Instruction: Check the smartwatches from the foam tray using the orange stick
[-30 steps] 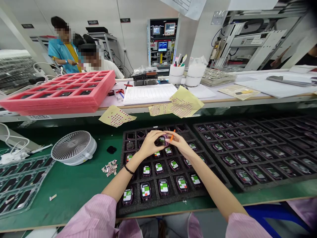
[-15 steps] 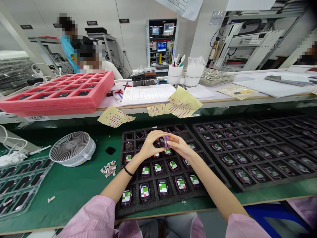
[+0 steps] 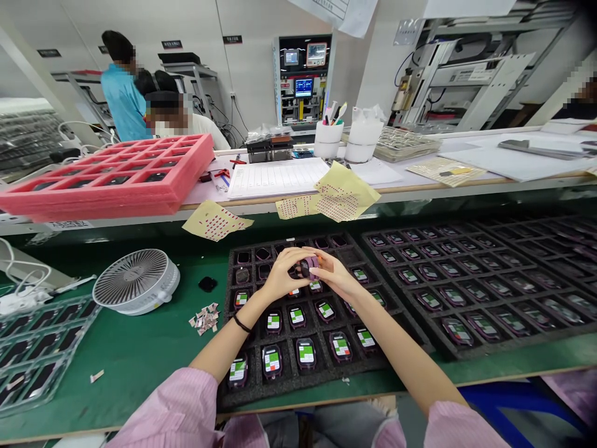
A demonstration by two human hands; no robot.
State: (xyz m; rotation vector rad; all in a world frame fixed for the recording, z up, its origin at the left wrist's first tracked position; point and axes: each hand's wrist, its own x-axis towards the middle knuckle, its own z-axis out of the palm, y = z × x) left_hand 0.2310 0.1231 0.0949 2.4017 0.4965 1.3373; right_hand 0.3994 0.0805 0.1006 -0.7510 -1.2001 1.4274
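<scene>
My left hand (image 3: 280, 277) and right hand (image 3: 333, 278) meet with a watch (image 3: 308, 267) between them, above the far half of a foam tray (image 3: 252, 389) directly before me, with more watches sitting in its pockets. A second foam tray (image 3: 494, 323) lies just to its right. Left of them on the bench mat (image 3: 149, 348) are a pile of label scraps (image 3: 204, 315), a desk fan (image 3: 135, 281) beyond it, and a clear plastic tray (image 3: 41, 348) further left. Behind, on a raised shelf (image 3: 396, 183), sit a foam crate (image 3: 107, 180) at left, a ruled sheet (image 3: 277, 177) mid-shelf and a pen cup (image 3: 329, 140) to its right, while a sticker sheet (image 3: 347, 194) hangs over the shelf edge. Past the shelf, a seated co-worker (image 3: 186, 118) and a standing co-worker (image 3: 122, 93) are left of an equipment cabinet (image 3: 302, 81).
</scene>
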